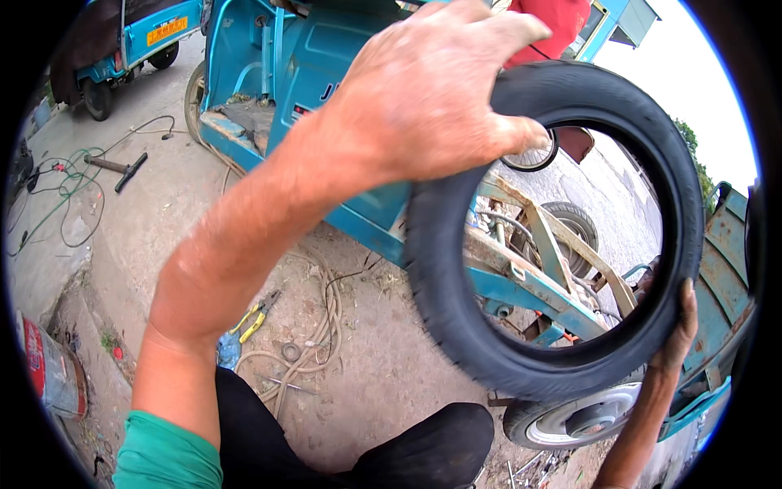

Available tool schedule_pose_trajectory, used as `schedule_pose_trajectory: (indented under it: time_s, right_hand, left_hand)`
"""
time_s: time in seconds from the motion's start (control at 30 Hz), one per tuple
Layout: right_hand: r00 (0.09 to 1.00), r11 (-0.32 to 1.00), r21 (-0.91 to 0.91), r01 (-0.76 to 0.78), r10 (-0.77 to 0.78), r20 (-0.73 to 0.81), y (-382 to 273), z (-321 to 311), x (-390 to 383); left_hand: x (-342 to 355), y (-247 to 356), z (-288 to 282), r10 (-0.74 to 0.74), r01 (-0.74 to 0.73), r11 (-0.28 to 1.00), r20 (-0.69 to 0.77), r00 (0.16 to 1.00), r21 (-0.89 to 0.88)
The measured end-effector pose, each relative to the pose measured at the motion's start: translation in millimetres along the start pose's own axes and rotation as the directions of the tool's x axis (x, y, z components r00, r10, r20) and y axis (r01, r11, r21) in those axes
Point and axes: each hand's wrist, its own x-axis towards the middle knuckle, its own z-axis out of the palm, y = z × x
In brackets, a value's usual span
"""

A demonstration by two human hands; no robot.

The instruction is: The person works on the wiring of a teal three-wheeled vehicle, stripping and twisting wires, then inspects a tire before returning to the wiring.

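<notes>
A black tyre (440, 301) without a wheel is held up in front of me, tilted. Its outer right edge is gripped by my right hand (683, 326), with most of the fingers hidden behind the rubber. My left hand (432, 102) is raised over the tyre's upper left, its thumb and fingers spread apart. The thumb overlaps the tyre's side; whether it touches is hard to tell. Through the tyre's opening shows the bare frame (546, 236) of a blue cargo tricycle (326, 57). Below the tyre lies a wheel (582, 420) with a silver rim.
Yellow-handled pliers (259, 318) and a coiled tan hose (322, 346) lie on the ground. Farther left are a T-shaped tool (122, 169) and a green cable (69, 187). A red and white bucket (53, 367) stands at lower left. Another tricycle (159, 33) is parked behind.
</notes>
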Motion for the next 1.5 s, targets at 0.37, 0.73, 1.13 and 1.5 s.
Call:
schedule_pose_trajectory:
  time_s: [0.37,0.73,1.13,1.5]
  right_hand:
    - [0.989,0.950,0.312,-0.023,0.067,-0.131,37,-105,223]
    - [0.762,0.998,0.032,0.055,-0.022,-0.647,113,-20,289]
    - [0.786,0.987,-0.159,-0.033,-0.073,-0.614,143,-5,325]
    - [0.783,0.886,-0.459,-0.063,-0.241,-0.573,131,31,336]
  left_hand:
    - [-68,-1,101,-0.011,0.024,0.955,0.044,0.999,-0.297]
    - [-115,7,154,0.072,0.036,0.862,0.192,0.979,-0.506]
    - [-118,-3,156,0.086,0.031,0.808,0.168,0.982,-0.589]
    - [-119,-6,161,0.087,0.018,0.800,0.146,0.985,-0.600]
